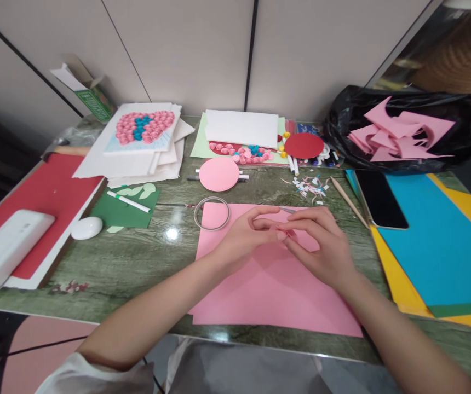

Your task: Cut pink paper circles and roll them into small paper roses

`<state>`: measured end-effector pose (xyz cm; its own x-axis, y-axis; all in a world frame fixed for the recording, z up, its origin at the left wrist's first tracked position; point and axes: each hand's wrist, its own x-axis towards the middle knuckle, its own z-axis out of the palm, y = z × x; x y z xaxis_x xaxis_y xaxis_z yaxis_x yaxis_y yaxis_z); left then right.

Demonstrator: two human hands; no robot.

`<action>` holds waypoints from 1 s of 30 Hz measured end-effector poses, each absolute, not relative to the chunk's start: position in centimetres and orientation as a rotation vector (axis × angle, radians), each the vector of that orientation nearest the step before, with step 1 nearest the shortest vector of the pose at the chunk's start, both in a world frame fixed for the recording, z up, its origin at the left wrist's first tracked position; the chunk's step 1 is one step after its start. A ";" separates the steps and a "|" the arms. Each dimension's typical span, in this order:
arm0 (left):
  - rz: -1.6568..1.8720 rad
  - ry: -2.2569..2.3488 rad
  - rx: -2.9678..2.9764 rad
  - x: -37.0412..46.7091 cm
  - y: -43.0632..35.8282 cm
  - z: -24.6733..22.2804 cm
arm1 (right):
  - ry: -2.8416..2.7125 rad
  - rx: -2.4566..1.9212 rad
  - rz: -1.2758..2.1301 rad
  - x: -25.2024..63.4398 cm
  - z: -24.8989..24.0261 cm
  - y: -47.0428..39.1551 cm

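Over a large pink paper sheet point(260, 290), both hands come together at the fingertips. My left hand point(247, 232) is closed in a pinch on a small pink paper piece point(288, 232). From the other side, my right hand point(321, 241) grips the same piece with thumb and fingers. Most of the piece is covered by fingers, so its shape is unclear. A metal ring point(195, 214) lies partly on the sheet's upper left corner. Behind it rests a pink paper oval point(219, 174) on top of pens. Part of a thin grey object shows behind the fingers.
At the back left, pink and blue paper rolls point(145, 127) form a heart on white sheets. A black bag point(338, 126) holds pink scraps point(403, 134). A phone point(381, 198) lies on blue paper point(444, 251). Paper bits point(311, 187) and a wooden stick point(348, 200) are nearby.
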<state>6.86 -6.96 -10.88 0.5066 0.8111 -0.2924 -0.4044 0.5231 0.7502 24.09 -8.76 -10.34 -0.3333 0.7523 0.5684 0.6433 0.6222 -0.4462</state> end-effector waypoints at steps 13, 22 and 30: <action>0.892 0.679 0.613 7.4 -7.5 -11.0 | -1.978 -1.140 0.243 23.7 -10.7 -9.1; 0.834 0.663 0.748 6.8 -6.8 -10.7 | -2.007 -1.073 0.383 24.3 -9.9 -9.0; 0.839 0.709 0.906 6.6 -6.6 -10.6 | -2.030 -1.079 0.448 24.3 -10.2 -8.8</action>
